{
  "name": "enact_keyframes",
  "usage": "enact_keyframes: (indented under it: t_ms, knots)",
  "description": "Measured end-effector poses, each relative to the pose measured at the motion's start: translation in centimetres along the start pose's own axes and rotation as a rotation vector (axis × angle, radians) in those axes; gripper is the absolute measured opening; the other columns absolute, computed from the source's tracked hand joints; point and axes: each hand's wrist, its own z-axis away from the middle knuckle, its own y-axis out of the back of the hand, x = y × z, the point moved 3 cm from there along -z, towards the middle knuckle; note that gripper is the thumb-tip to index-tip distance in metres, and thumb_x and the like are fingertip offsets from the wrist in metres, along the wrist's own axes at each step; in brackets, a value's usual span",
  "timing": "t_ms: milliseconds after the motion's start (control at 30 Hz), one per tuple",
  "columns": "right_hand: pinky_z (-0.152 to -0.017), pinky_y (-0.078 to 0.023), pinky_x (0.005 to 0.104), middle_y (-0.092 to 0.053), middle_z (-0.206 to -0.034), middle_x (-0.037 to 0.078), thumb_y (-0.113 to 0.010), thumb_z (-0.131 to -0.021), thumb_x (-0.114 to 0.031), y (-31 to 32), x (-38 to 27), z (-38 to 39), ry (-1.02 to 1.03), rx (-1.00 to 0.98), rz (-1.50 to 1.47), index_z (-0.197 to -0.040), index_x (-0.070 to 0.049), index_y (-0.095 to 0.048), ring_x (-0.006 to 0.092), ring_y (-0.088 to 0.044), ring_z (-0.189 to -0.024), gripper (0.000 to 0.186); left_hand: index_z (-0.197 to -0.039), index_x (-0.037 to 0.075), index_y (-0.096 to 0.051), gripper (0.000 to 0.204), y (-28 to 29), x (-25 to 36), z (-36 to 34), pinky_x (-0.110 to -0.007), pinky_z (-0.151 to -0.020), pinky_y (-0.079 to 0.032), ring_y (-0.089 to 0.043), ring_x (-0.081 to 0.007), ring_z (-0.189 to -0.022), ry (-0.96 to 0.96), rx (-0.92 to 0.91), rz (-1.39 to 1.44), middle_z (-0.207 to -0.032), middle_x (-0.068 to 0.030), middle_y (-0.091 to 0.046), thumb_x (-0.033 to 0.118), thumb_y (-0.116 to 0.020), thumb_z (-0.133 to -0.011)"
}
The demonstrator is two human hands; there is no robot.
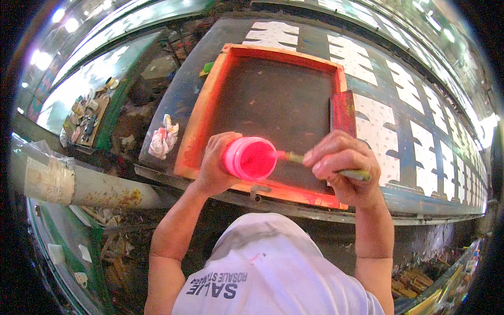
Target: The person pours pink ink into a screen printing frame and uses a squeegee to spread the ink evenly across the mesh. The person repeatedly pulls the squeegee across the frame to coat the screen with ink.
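My left hand point(212, 164) is wrapped round a plastic jar point(238, 173), tilted so that its mouth shows bright pink ink inside. With closed fingers, my right hand point(347, 164) grips a thin, paint-stained stick point(294, 157). Its pink-coated end reaches the jar's mouth, and its greenish end sticks out below my fingers. Beneath both hands lies a screen-printing frame point(201, 123) of wood, stained orange-red, with dark mesh point(275, 102). A red-stained squeegee point(343, 111) leans on the frame's right side, just beyond my right hand.
The frame rests on a long dark printing table point(176, 107). White printed fabric pieces point(375, 123) lie in rows to the right. A crumpled rag point(164, 138) is left of the frame. A thick pale pipe point(105, 190) runs at the left, and a cluttered board point(90, 121) sits on another table.
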Motion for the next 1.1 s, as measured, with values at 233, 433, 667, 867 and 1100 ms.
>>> enact_keyframes:
  t_ms: [233, 433, 667, 867, 1100]
  knots:
    - [-0.086, -0.066, 0.0452, -0.082, -0.103, 0.018, -0.082, -0.107, -0.019, -0.2, 1.4, 4.0, -0.028, 0.053, -0.158, -0.102, -0.005, -0.076, 0.0326, -0.080, -0.096, 0.016, -0.145, 0.012, -0.067, 0.090, 0.1, 1.4, -2.0, -0.052, -0.114, -0.049, -0.063, -0.0387, -0.138, -0.050, -0.153, -0.160, -0.142, -0.0118, -0.072, 0.029, -0.107, -0.066]
    - [-0.091, -0.067, 0.0425, -0.082, -0.109, 0.018, -0.085, -0.100, -0.009, 1.5, 2.6, 8.8, -0.121, 0.278, -0.162, -0.103, -0.005, -0.081, 0.0305, -0.081, -0.099, 0.006, -0.145, 0.015, -0.068, 0.090, -1.4, 2.6, -3.7, -0.054, -0.114, -0.047, -0.064, -0.0372, -0.137, -0.030, -0.263, -0.236, -0.143, -0.0104, -0.072, 0.027, -0.107, -0.064]
    - [-0.078, -0.066, 0.0367, -0.083, -0.103, 0.014, -0.093, -0.079, 0.012, 6.6, 2.2, 16.4, -0.404, 0.492, 0.147, -0.095, -0.004, -0.079, 0.0247, -0.082, -0.094, 0.027, -0.146, 0.018, -0.068, 0.097, -3.6, 4.6, -5.5, -0.055, -0.114, -0.044, -0.061, -0.0350, -0.140, -0.105, -0.382, -0.319, -0.144, -0.0078, -0.070, 0.036, -0.108, -0.060]
    - [-0.073, -0.065, 0.0402, -0.078, -0.106, 0.008, -0.082, -0.087, -0.002, 6.1, 0.3, 18.6, -0.538, -0.034, 0.714, -0.114, -0.008, -0.083, 0.0271, -0.080, -0.088, 0.028, -0.146, 0.018, -0.067, 0.099, -7.3, 6.2, -6.7, -0.056, -0.115, -0.044, -0.061, -0.0354, -0.140, -0.202, -0.451, -0.333, -0.145, -0.0072, -0.070, 0.037, -0.108, -0.058]
    - [-0.070, -0.063, 0.0422, -0.071, -0.103, 0.004, -0.077, -0.089, -0.008, 8.6, -3.1, 21.0, -0.440, -0.039, 0.837, -0.116, -0.014, -0.083, 0.0275, -0.077, -0.087, 0.028, -0.141, 0.017, -0.071, 0.077, -10.8, 7.5, -7.3, -0.054, -0.111, -0.042, -0.062, -0.0321, -0.137, -0.287, -0.478, -0.356, -0.140, -0.0055, -0.070, 0.019, -0.095, -0.068]
